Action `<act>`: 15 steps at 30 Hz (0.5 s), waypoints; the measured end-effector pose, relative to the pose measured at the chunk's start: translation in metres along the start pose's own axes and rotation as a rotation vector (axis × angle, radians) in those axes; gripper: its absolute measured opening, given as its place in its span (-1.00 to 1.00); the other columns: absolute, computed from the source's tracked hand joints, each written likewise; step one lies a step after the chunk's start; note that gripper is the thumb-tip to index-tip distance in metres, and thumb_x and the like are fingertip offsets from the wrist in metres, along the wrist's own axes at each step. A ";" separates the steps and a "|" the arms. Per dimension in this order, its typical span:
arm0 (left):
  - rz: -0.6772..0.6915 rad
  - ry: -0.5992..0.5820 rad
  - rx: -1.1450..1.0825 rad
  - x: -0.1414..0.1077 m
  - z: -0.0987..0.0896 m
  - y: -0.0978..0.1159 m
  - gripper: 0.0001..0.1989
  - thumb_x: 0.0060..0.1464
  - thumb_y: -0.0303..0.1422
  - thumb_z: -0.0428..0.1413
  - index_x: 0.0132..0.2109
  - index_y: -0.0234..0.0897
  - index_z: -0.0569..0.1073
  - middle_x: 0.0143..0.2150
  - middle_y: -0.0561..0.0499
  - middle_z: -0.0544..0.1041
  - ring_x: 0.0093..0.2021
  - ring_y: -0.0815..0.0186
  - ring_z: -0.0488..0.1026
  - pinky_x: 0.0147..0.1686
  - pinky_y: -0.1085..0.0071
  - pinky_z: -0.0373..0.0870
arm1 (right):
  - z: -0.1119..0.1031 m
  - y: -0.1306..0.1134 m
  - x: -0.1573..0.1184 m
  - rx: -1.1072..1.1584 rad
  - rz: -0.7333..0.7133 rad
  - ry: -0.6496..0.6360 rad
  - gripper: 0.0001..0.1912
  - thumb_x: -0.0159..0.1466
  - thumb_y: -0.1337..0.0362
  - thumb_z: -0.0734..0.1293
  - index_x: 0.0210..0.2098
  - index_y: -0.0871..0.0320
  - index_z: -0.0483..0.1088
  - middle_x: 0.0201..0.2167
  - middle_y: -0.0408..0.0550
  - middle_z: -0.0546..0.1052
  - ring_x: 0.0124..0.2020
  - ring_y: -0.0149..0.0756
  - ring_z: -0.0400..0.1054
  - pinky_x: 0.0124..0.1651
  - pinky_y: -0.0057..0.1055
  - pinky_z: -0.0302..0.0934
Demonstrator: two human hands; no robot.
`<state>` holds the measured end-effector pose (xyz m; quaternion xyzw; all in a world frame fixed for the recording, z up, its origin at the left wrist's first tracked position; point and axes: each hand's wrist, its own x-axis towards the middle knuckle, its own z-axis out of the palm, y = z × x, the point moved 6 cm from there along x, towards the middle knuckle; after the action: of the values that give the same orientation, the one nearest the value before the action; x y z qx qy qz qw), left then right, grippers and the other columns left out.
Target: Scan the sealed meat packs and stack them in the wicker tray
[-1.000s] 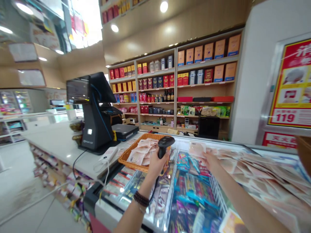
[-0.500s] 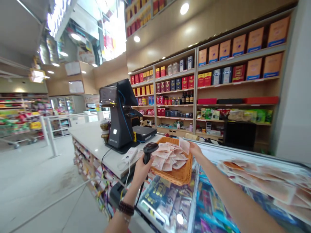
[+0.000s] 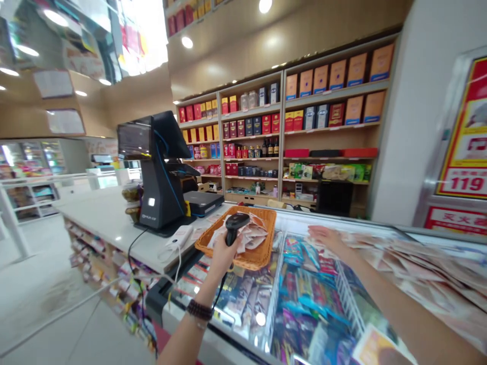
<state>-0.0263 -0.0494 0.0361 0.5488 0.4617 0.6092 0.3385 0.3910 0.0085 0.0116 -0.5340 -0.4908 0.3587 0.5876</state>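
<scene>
My left hand [image 3: 223,252] is wrapped round the handle of a black barcode scanner [image 3: 236,221], held over a woven orange-brown basket [image 3: 265,253]. Flat, pale paper-like packets [image 3: 255,234] lie heaped in the basket, partly hidden behind the scanner and hand. My right hand [image 3: 324,237] is over the glass-topped freezer [image 3: 291,223], to the right of the basket and at the left end of a spread of similar flat packets [image 3: 414,261]. Its fingers point left and are smeared, so whether a packet is in them does not show.
A black checkout terminal [image 3: 158,177] stands on the white counter [image 3: 95,203], beside a flat dark box [image 3: 203,202] and a white device with a cable [image 3: 178,237]. Colourful packaged goods [image 3: 308,299] lie under the freezer glass. Shelves of boxes [image 3: 283,126] line the back wall.
My right hand has moved away from the basket to the right, towards the loose packets. The packet it held up at the basket no longer shows there. The view has turned right; my left hand still holds the scanner.
</scene>
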 end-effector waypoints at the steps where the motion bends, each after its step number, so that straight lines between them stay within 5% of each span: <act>1: 0.011 -0.025 -0.009 0.000 0.012 0.001 -0.52 -0.09 0.06 0.40 -0.31 -0.21 0.45 -0.68 0.20 0.31 -0.69 0.37 0.30 -0.64 0.47 0.29 | -0.014 -0.006 -0.011 0.004 0.018 -0.083 -0.59 -0.24 0.28 0.71 -0.37 0.10 0.66 -0.21 0.12 0.73 -0.06 0.09 0.61 0.19 0.08 0.41; 6: 0.055 -0.137 -0.040 -0.004 0.067 0.007 -0.51 -0.05 0.09 0.37 -0.28 -0.21 0.45 -0.64 0.21 0.30 -0.67 0.40 0.28 -0.63 0.48 0.33 | -0.068 0.001 -0.098 -0.186 0.154 -0.437 -0.02 -0.49 0.27 0.77 0.01 0.15 0.70 0.22 0.35 0.60 0.27 0.31 0.49 0.28 0.23 0.30; 10: 0.067 -0.235 -0.075 -0.016 0.099 0.018 -0.51 -0.04 0.10 0.37 -0.30 -0.21 0.45 -0.61 0.19 0.33 -0.68 0.40 0.29 -0.64 0.47 0.34 | -0.089 0.033 -0.164 -0.517 -0.084 -0.262 -0.03 -0.46 -0.06 0.77 -0.01 0.07 0.73 0.38 0.33 0.49 0.49 0.36 0.25 0.57 0.22 -0.20; 13: 0.057 -0.296 -0.089 -0.025 0.116 0.022 -0.50 -0.06 0.10 0.38 -0.29 -0.22 0.46 -0.61 0.18 0.35 -0.68 0.40 0.29 -0.60 0.43 0.43 | -0.090 0.054 -0.182 -0.669 -0.139 -0.278 0.08 -0.46 -0.11 0.77 0.11 -0.06 0.70 0.48 0.26 0.38 0.56 0.38 0.12 0.58 0.21 -0.23; 15: 0.037 -0.317 -0.114 -0.030 0.125 0.021 -0.49 -0.08 0.10 0.39 -0.29 -0.22 0.46 -0.61 0.19 0.34 -0.68 0.39 0.31 -0.59 0.41 0.46 | -0.090 0.056 -0.174 -0.658 -0.146 -0.334 -0.02 -0.36 -0.12 0.75 0.10 -0.13 0.71 0.44 0.21 0.44 0.53 0.37 0.17 0.57 0.20 -0.13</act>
<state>0.1031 -0.0600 0.0414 0.6261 0.3571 0.5463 0.4265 0.4378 -0.1718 -0.0720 -0.5922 -0.7056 0.2210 0.3203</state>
